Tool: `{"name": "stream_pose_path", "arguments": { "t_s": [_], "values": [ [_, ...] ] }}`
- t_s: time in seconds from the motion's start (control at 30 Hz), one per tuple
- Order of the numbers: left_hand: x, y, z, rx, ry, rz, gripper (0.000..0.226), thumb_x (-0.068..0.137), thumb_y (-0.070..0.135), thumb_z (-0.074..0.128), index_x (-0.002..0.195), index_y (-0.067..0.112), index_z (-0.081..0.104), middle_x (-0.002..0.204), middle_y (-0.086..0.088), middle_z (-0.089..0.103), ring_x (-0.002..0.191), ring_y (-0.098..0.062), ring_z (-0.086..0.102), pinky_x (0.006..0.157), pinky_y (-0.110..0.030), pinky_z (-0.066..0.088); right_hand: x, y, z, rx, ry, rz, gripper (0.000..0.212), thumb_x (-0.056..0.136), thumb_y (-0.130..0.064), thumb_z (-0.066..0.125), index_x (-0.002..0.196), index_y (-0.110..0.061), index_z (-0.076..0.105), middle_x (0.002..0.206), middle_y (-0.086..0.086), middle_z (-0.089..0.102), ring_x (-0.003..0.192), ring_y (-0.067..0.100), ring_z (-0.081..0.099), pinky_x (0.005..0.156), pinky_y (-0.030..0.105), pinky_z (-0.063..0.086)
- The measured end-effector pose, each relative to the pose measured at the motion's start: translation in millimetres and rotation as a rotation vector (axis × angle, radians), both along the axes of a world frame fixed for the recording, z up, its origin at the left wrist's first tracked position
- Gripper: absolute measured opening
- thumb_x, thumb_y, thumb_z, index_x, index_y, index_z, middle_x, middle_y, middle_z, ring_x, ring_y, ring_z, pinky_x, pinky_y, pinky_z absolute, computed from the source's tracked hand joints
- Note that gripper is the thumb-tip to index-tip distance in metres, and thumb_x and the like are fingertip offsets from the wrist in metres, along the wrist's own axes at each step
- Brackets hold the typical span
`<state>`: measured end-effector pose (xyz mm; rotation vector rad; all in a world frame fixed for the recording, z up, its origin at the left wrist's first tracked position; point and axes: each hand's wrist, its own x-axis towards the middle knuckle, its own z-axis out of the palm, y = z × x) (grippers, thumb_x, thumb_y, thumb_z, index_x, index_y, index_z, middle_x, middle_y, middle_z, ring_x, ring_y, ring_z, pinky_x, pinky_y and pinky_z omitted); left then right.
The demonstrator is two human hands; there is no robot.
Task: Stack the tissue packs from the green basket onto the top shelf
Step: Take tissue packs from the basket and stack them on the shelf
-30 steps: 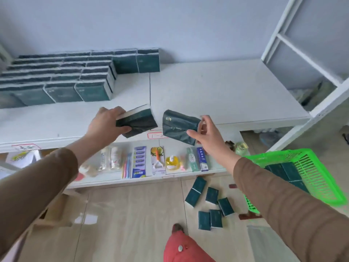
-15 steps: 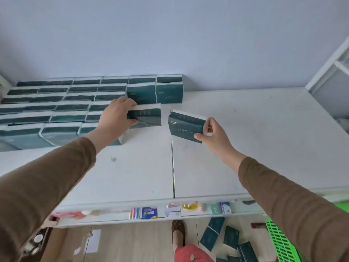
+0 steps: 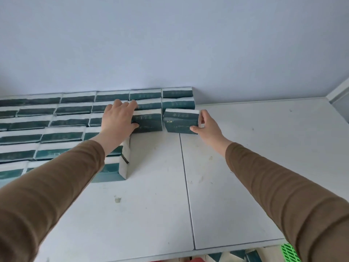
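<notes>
Tissue packs meet the rows on the top shelf

Head view: both our hands, in brown sleeves, reach across the flat white top shelf (image 3: 245, 167) toward the pale wall. Our left hand (image 3: 118, 120) grips a dark green rectangular tissue pack with a white upper edge (image 3: 149, 121), fingers (image 3: 130, 106) curled over its top and thumb on its front; the pack sits against the right end of the stacked rows of dark green tissue packs (image 3: 47, 133), which fill the shelf's left side back to the wall. Our right hand (image 3: 207, 125) pinches a second dark green tissue pack (image 3: 180, 121) by its right end, thumb on the front, just beside the first and in front of the rearmost packs. At the bottom right, below the shelf edge, we see a corner of the bright green plastic basket (image 3: 289, 254).
</notes>
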<state>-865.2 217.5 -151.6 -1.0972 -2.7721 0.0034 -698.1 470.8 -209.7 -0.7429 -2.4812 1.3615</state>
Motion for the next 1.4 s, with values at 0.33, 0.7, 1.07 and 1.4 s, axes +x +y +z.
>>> {"name": "stream_pose_path", "arguments": {
  "t_s": [0.33, 0.7, 1.07, 1.4],
  "values": [
    [-12.8, 1.4, -5.0, -0.085, 0.043, -0.122, 0.048, 0.080, 0.043, 0.072, 0.113, 0.017, 0.049, 0.108, -0.004, 0.057, 0.105, -0.029, 0.048, 0.092, -0.043, 0.042, -25.2, -31.7, -15.4, 0.003, -0.010, -0.324, 0.042, 0.084, -0.020, 0.076, 0.118, -0.013, 0.052, 0.105, 0.003, 0.062, 0.092, 0.019, 0.063, 0.079, 0.027, 0.052],
    [75.7, 37.0, -2.4, 0.084, -0.028, -0.418, 0.061, 0.082, 0.039, 0.070, 0.133, 0.015, 0.044, 0.125, -0.004, 0.051, 0.114, -0.028, 0.045, 0.098, -0.042, 0.041, 89.2, -57.4, 17.6, 0.189, -0.146, -0.337, 0.043, 0.091, -0.024, 0.065, 0.131, -0.018, 0.052, 0.124, 0.001, 0.057, 0.118, 0.022, 0.051, 0.101, 0.041, 0.043],
    [317.8, 131.9, -23.1, 0.128, -0.188, -0.785, 0.055, 0.083, 0.033, 0.069, 0.132, 0.015, 0.052, 0.127, -0.002, 0.052, 0.117, -0.026, 0.046, 0.092, -0.038, 0.040, 378.8, -45.1, 33.8, 0.406, -0.283, -0.458, 0.035, 0.095, -0.027, 0.059, 0.129, -0.022, 0.055, 0.129, -0.002, 0.054, 0.122, 0.020, 0.045, 0.102, 0.040, 0.036],
    [561.2, 194.2, -58.6, 0.084, -0.329, -0.930, 0.052, 0.082, 0.032, 0.066, 0.130, 0.018, 0.051, 0.129, -0.001, 0.052, 0.119, -0.026, 0.046, 0.096, -0.042, 0.043, 622.6, -1.2, -7.9, 0.342, -0.382, -0.527, 0.027, 0.094, -0.031, 0.060, 0.120, -0.026, 0.059, 0.125, -0.003, 0.057, 0.119, 0.022, 0.048, 0.095, 0.040, 0.036]
  ]
}}
